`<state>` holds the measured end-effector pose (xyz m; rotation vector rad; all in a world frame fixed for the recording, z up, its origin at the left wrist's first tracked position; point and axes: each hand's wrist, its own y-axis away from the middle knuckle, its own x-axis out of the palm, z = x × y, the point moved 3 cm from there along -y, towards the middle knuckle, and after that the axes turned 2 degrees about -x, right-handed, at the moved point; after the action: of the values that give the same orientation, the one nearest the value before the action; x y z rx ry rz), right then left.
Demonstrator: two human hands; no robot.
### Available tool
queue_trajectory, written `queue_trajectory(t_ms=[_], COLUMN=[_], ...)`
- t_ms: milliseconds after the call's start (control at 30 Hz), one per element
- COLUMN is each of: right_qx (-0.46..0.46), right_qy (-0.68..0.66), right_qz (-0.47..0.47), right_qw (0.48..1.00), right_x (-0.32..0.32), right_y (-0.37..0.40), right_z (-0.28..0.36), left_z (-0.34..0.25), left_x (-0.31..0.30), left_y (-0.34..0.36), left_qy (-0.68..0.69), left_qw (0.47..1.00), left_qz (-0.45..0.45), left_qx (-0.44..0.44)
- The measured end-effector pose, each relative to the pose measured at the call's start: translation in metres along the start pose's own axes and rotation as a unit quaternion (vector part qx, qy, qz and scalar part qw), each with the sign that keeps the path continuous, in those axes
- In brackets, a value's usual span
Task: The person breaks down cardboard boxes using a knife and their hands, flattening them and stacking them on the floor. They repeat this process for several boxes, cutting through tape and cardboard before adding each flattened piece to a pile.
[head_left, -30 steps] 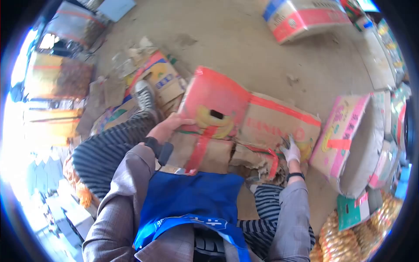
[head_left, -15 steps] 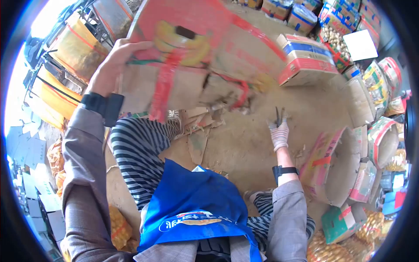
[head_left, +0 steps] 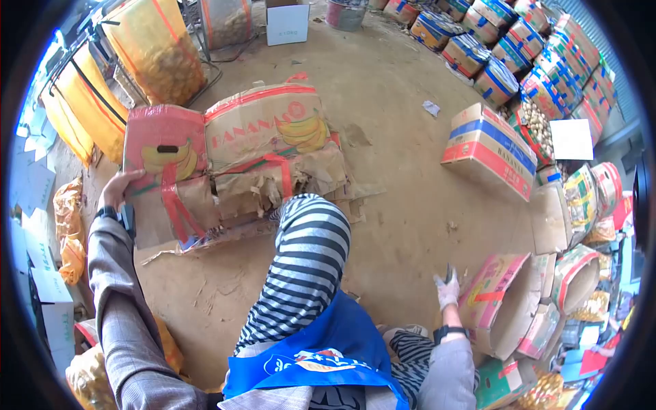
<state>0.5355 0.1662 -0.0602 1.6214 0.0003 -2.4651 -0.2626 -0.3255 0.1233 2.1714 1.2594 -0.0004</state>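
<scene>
My left hand [head_left: 121, 188] is closed on the left edge of a flattened banana box [head_left: 256, 137], its cardboard torn and ragged along the near side and crossed by red tape. The box lies low over more flattened cardboard [head_left: 355, 198], close by my striped knee. Out to the right, my gloved right hand [head_left: 447, 291] is closed around a small dark pointed tool [head_left: 449, 272]; its fingers hide the rest of it. That hand is nearest to an open, pink-sided cardboard box [head_left: 490, 290] lying tipped on its side.
A taped banana carton [head_left: 490, 150] stands on the dirt floor to the right. Stacked boxes [head_left: 509, 58] fill the back right. Yellow mesh sacks [head_left: 154, 48] hang from a frame at the left. A white box [head_left: 287, 24] and a bucket [head_left: 345, 15] stand at the back.
The banana box has come down and left from its raised, tilted position, still in my left hand. My right hand has drawn back toward me with the tool.
</scene>
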Motion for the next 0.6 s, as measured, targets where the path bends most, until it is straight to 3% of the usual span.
queue_trajectory(t_ms=[33,100,167,233,333,400,500,600], right_qx=[0.008,-0.018,0.092,0.048,0.010,-0.074,-0.048,-0.042], right_qy=[-0.045,-0.155,-0.098,-0.178,-0.345,-0.279,-0.252,-0.247], right_qz=[0.024,0.048,0.081,0.051,0.030,0.012,-0.015,-0.042], right_qw=[0.999,0.987,0.988,0.982,0.938,0.957,0.967,0.967], right_x=[-0.006,-0.011,-0.037,-0.044,-0.082,-0.114,-0.142,-0.159], right_y=[0.007,0.008,0.017,0.017,0.010,0.023,0.037,0.058], right_z=[-0.006,-0.031,-0.017,-0.015,-0.003,0.020,0.028,0.023], left_z=[0.027,0.041,0.051,0.052,0.066,0.078,0.097,0.107], left_x=[-0.010,-0.004,0.006,0.016,0.013,0.012,0.029,0.068], left_y=[-0.016,-0.026,-0.024,-0.024,-0.006,0.007,-0.001,-0.018], left_qy=[0.080,0.051,-0.001,-0.074,0.078,0.161,-0.013,0.043], left_qw=[0.997,0.998,0.998,0.992,0.997,0.985,0.997,0.992], left_qz=[0.004,0.009,-0.015,-0.058,0.012,0.058,-0.032,-0.115], left_qx=[0.005,-0.031,-0.064,-0.079,-0.003,0.014,-0.063,-0.001])
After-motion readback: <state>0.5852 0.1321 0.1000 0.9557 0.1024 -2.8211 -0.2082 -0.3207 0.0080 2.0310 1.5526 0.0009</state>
